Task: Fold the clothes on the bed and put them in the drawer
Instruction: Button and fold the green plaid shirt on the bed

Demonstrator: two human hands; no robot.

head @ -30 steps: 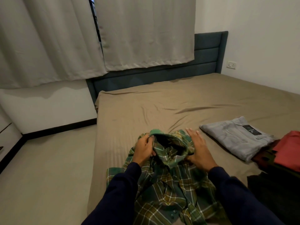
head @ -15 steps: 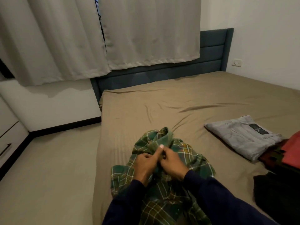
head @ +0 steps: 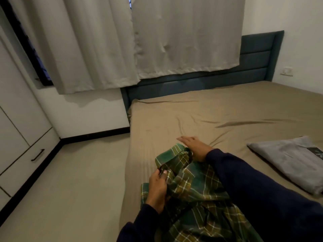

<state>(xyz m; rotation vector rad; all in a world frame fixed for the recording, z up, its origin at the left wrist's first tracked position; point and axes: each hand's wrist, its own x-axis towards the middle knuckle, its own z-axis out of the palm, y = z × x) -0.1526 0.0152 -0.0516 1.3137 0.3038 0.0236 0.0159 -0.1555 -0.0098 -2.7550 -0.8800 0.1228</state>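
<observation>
The green plaid shirt (head: 190, 186) lies bunched at the near edge of the bed (head: 227, 116), its length running from the collar end, farthest from the person, back toward the body and out of the bottom of the view. The left hand (head: 157, 187) pinches a fold of the fabric at the shirt's left edge, thumb and fingers closed on the cloth. The right hand (head: 194, 145) sits at the collar end, fingers straight and together, palm down, resting at the shirt's top. So the shirt stretches between the two hands, the right at the far end and the left lower down the side; my read is that spreading it flat comes next, each hand drawing its own side outward. Count: one plaid shirt in hand, one folded grey garment (head: 290, 159) well apart to the right, already squared off. The drawer (head: 29, 159) with its dark handle waits across the floor to the left, closed.
</observation>
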